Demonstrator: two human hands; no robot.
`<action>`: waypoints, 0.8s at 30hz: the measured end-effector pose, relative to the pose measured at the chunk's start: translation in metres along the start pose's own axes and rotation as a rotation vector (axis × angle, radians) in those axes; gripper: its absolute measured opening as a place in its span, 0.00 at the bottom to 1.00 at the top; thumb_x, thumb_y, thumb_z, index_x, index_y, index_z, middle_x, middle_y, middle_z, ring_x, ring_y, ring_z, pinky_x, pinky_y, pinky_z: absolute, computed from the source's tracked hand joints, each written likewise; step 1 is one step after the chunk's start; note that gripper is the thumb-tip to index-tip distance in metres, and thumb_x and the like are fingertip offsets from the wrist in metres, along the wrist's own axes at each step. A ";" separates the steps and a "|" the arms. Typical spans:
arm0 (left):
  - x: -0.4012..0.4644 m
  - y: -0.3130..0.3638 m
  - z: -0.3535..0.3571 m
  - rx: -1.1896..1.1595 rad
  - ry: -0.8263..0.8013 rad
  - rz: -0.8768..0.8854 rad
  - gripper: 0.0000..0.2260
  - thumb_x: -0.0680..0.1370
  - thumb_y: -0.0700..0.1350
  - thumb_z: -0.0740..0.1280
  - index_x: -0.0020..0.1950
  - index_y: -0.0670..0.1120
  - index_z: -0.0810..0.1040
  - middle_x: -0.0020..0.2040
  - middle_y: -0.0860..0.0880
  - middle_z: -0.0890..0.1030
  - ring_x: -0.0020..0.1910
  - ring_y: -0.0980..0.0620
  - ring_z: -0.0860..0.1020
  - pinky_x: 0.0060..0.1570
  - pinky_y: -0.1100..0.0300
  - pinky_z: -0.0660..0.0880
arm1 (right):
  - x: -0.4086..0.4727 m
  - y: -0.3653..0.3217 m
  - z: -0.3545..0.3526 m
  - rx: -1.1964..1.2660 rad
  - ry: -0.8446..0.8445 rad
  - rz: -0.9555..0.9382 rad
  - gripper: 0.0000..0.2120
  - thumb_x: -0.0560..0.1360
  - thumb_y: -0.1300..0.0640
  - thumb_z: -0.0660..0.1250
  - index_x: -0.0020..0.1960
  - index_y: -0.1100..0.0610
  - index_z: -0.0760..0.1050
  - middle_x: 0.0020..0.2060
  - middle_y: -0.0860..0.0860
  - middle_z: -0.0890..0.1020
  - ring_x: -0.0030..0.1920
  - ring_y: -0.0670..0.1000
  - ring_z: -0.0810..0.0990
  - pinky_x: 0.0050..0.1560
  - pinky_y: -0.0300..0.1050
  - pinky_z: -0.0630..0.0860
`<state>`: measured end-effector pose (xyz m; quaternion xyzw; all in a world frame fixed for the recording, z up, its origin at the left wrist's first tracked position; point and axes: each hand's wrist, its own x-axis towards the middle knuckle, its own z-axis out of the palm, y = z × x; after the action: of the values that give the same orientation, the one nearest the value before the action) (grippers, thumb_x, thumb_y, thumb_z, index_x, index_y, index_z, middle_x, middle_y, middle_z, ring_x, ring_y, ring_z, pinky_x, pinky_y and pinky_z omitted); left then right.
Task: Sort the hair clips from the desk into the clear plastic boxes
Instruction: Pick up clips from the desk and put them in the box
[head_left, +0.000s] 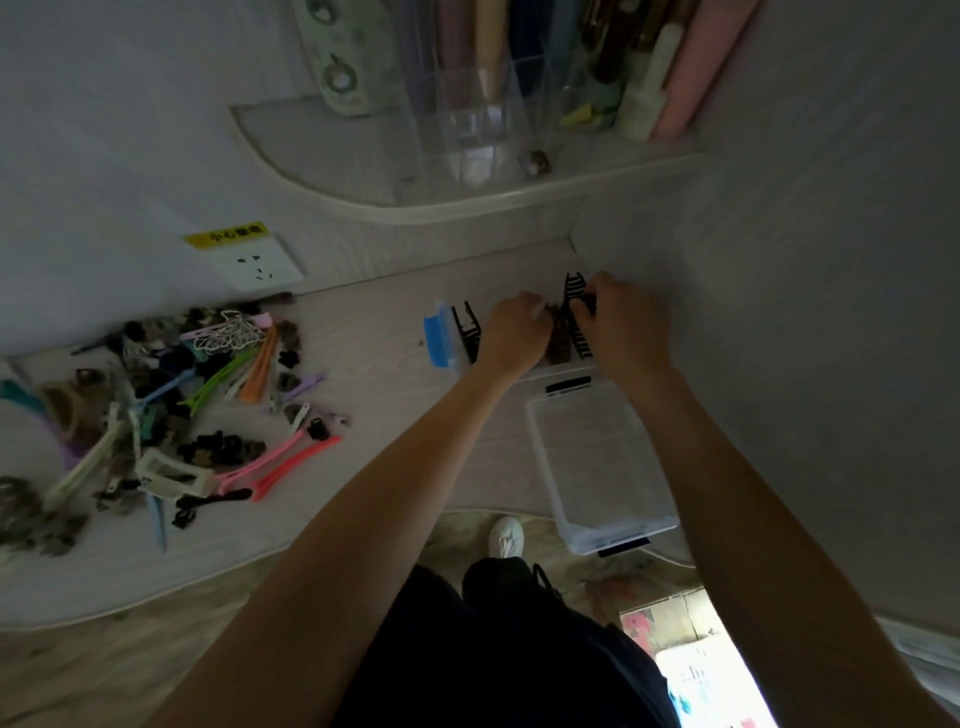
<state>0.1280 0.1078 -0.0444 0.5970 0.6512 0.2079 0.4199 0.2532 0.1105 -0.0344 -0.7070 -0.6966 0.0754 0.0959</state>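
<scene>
Both hands are busy at the back right corner of the desk (363, 364), close to the wall. The right hand (621, 325) is closed around a big black claw clip (575, 291), and its teeth stick up past the fingers. The left hand (514, 332) is curled over some brown clips (558, 345) right beside it, but I cannot tell if it is really holding one or just pushing them into place. The clips there seem to sit in a clear box with a blue latch (434, 338) on its left end, though the hands hide most of it. Another black clip (466, 332) stands just by that latch.

A second clear box (597, 467) sits near the front edge of the desk, between the arms, and it looks empty.

Most of the work is still to do, I think. A big messy pile of clips (171, 410) lies at the left side of the desk.

What could go wrong? The black clip could snap shut on a finger or catch its teeth on the brown ones. The empty box hangs a little over the front edge, so an arm could knock it off.
</scene>
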 end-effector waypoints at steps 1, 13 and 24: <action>-0.002 -0.004 -0.006 0.005 0.016 0.012 0.15 0.80 0.41 0.57 0.65 0.38 0.72 0.62 0.39 0.77 0.56 0.46 0.76 0.58 0.55 0.71 | 0.001 -0.001 0.004 -0.020 -0.012 -0.006 0.15 0.78 0.52 0.59 0.54 0.63 0.74 0.48 0.62 0.82 0.47 0.60 0.80 0.42 0.48 0.72; -0.079 -0.119 -0.105 0.281 0.406 0.301 0.16 0.76 0.51 0.55 0.52 0.49 0.80 0.41 0.52 0.84 0.40 0.51 0.81 0.39 0.58 0.77 | -0.053 -0.111 0.020 0.350 0.044 -0.386 0.12 0.74 0.61 0.60 0.55 0.61 0.76 0.49 0.59 0.81 0.52 0.59 0.76 0.54 0.51 0.71; -0.213 -0.304 -0.229 0.317 0.610 -0.255 0.14 0.75 0.42 0.66 0.61 0.45 0.75 0.60 0.41 0.76 0.60 0.40 0.73 0.57 0.44 0.72 | -0.081 -0.309 0.123 0.268 -0.353 -0.766 0.23 0.72 0.62 0.60 0.67 0.61 0.67 0.61 0.61 0.73 0.63 0.62 0.68 0.65 0.54 0.65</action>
<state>-0.2516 -0.1034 -0.0873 0.4794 0.8397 0.2188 0.1312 -0.0772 0.0365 -0.0813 -0.3553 -0.8983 0.2434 0.0873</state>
